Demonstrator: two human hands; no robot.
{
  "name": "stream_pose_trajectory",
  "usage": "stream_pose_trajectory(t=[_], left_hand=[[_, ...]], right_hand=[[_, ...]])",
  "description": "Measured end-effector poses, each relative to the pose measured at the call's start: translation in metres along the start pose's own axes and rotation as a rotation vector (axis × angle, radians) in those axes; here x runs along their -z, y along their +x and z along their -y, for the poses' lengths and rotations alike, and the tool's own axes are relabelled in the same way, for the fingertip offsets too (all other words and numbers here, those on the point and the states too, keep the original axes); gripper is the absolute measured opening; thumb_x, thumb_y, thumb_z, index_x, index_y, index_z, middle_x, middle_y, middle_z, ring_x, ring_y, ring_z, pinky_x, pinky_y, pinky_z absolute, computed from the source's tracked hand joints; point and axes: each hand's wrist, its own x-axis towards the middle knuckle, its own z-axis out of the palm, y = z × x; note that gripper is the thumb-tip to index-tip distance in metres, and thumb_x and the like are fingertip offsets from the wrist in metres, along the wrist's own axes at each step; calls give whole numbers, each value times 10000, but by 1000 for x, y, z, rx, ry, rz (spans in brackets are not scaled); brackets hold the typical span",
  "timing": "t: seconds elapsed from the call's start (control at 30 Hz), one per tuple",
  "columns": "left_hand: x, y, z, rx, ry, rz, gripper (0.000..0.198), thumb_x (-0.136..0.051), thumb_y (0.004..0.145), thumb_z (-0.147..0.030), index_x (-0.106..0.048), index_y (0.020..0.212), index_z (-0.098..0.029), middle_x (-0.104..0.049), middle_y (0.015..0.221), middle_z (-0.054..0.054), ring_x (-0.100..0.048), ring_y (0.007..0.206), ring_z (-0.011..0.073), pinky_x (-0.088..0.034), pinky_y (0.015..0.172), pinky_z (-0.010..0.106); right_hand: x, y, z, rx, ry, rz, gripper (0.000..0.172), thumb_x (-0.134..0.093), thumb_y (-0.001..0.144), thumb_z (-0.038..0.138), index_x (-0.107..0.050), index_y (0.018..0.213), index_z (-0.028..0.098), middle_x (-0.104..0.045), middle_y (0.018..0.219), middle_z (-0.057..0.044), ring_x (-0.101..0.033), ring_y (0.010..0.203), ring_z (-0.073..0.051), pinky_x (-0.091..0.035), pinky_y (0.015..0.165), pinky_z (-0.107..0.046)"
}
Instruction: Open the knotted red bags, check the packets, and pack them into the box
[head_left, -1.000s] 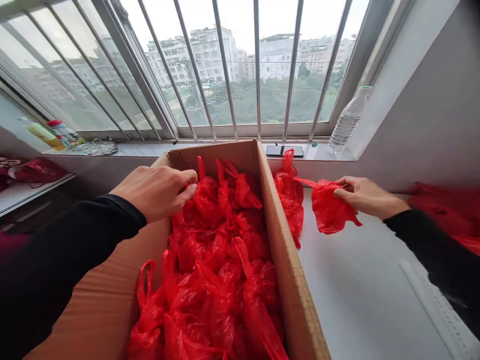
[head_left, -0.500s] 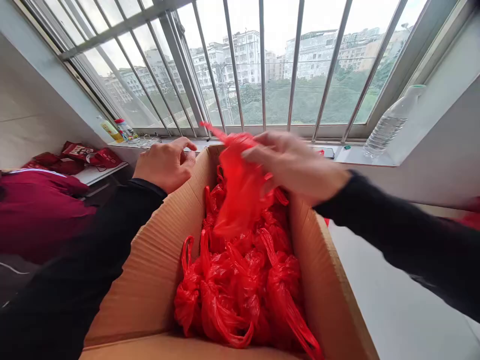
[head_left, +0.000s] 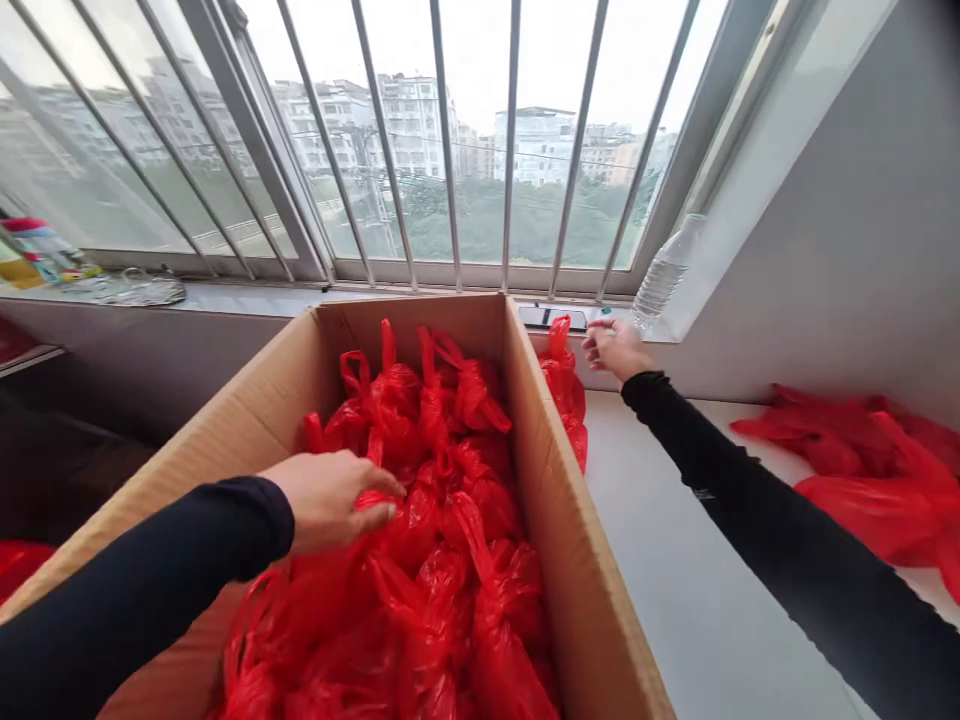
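Inside a tall cardboard box [head_left: 592,540] lie many knotted red plastic bags [head_left: 431,590], their handles sticking up. My left hand [head_left: 337,497] reaches over the left wall into the box, just above the bags. Its thumb and forefinger are apart, with red plastic showing between them; its other fingers are partly hidden. Outside the box, to the right, my right hand [head_left: 619,348] is stretched forward with fingers spread and holds nothing. Nearest to it is another knotted red bag [head_left: 564,385], standing against the outside of the box's right wall.
Loose red plastic bags [head_left: 862,460] lie on the white surface [head_left: 637,500] at right. A phone [head_left: 553,318] and a clear plastic bottle [head_left: 667,270] are on the sill beneath the barred window. Bottles [head_left: 34,245] and crumpled clear packaging [head_left: 142,288] sit at the sill's left.
The view has swung right. My right hand has let go of the red bag it held over the box and moved outside to the right. My left hand has gone from the left rim into the box.
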Motion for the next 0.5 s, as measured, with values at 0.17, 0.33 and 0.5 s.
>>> stream_pose_trajectory(t=[0.17, 0.33, 0.5], left_hand=[[-41, 9, 13, 38, 115, 88, 282, -572, 808, -381, -820, 902, -282, -800, 900, 145, -763, 891, 377, -566, 765, 468], [-27, 25, 56, 173, 207, 42, 270, -539, 842, -386, -756, 888, -231, -787, 886, 161, -756, 854, 411, -567, 736, 498], [-14, 22, 70, 239, 213, 15, 251, -611, 877, -221, -719, 1101, -183, -762, 1004, 164, -748, 941, 345, -575, 796, 445]], right_hand=[[-22, 27, -77, -187, -268, 10, 325, -643, 980, 353, -622, 1242, 161, -653, 1216, -87, -670, 1015, -214, -588, 857, -416], [-49, 45, -92, -123, -395, -38, 416, -638, 977, 387, -577, 1336, 185, -595, 1349, -111, -625, 1154, -261, -540, 966, -492], [-42, 46, -87, -55, -420, -32, 309, -642, 980, 352, -632, 1231, 172, -654, 1228, -87, -664, 1039, -217, -574, 894, -428]])
